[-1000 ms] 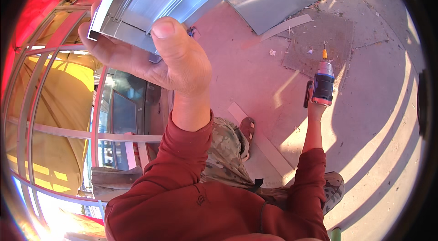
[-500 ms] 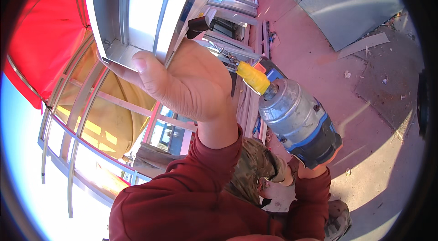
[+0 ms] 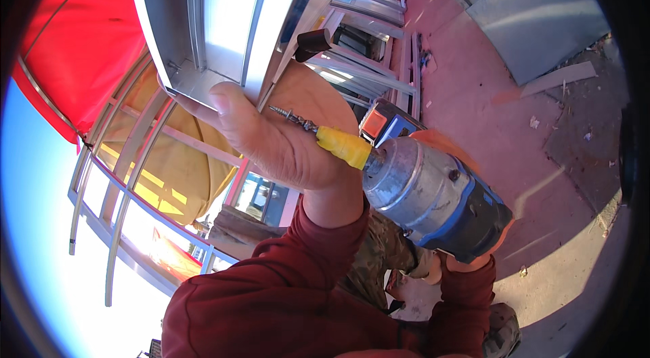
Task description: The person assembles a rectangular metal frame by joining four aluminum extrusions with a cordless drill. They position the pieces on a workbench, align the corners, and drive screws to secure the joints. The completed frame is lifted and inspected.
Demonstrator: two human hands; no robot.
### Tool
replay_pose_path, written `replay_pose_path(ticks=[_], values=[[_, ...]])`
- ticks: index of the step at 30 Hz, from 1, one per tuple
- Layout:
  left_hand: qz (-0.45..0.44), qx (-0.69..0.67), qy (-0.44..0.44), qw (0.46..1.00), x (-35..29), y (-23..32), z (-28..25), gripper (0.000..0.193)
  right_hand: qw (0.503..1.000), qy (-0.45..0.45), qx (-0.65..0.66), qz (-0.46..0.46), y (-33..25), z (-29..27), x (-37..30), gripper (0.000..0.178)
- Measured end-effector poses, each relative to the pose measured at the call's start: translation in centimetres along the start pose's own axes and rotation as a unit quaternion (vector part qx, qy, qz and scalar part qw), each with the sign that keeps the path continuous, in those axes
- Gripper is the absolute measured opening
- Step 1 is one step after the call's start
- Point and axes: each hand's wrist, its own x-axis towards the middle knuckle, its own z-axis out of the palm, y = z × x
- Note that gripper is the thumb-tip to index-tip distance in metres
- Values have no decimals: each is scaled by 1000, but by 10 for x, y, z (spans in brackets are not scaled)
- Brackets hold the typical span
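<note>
My left hand (image 3: 291, 138) is closed round the lower end of a silvery metal frame profile (image 3: 203, 80), thumb on its near face and fingers behind. In my right hand (image 3: 467, 263), mostly hidden behind the tool, is an impact driver (image 3: 433, 188) with a grey metal nose and a blue-and-black body. Yellow tape (image 3: 345, 148) wraps its bit holder. A screw (image 3: 290, 116) sits at the tip, pointing toward the profile and overlapping my left palm in view; whether it touches anything I cannot tell. A dark handle-like piece (image 3: 313, 44) juts from the profile's side.
Several metal frames (image 3: 369, 12) lean in a row beyond my left hand. Flat grey sheets (image 3: 542, 12) lie on the reddish floor (image 3: 467, 73) at right, with scraps around. To the left stand a curved metal framework (image 3: 122, 182) and red fabric (image 3: 81, 39).
The driver and its screw have moved left, closer to the profile's end. My left hand keeps its grip on the profile; the whole view has shifted slightly.
</note>
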Motion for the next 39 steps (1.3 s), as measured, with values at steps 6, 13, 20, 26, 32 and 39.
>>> replay_pose_path(ticks=[6,13,20,26,32,39], values=[[6,-17,7,1000,0,1,-2,55,997,-64,-21,-44,3,-1,-3,56],[-4,48,94,994,-3,8,9,39,993,-47,-80,-78,-3,11,9,52],[-28,-60,116,991,2,7,17,26,988,-42,-117,-92,-13,18,13,50],[-44,-68,32,996,-3,10,-2,31,983,-50,-152,-92,-1,26,13,48],[-12,-77,-33,996,0,12,3,55,916,-13,-376,-137,-11,21,-1,47],[15,-154,-8,988,6,5,0,72,983,77,88,144,14,-17,-37,43]])
